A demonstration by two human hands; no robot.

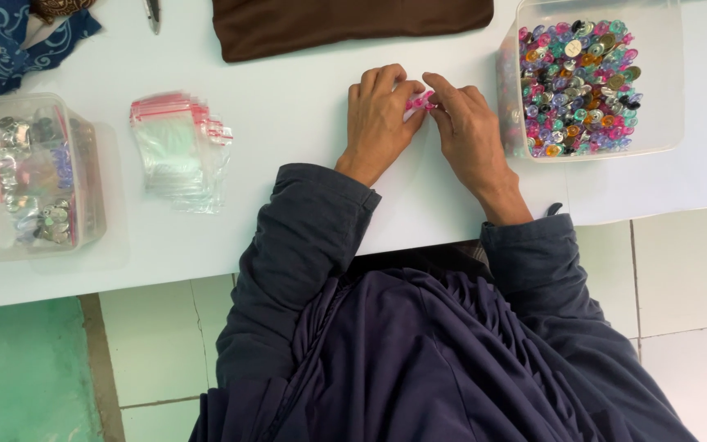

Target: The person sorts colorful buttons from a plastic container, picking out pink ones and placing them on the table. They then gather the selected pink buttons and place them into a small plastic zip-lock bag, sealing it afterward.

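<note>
item: small pink translucent plastic piece (pixel 421 102), with a bit of clear film beside it
state: pinched between the fingertips of both hands, mostly hidden; exact shape cannot be told
pose: raised just off the white tabletop, long side roughly level
place: table's middle, near the clear plastic tub of coloured beads, not touching it

A stack of small zip bags (pixel 177 147) lies on the white table (pixel 288 106), beside a clear tub (pixel 30 176) seemingly holding filled bags; brown cloth (pixel 345 24) lies beyond.
</note>
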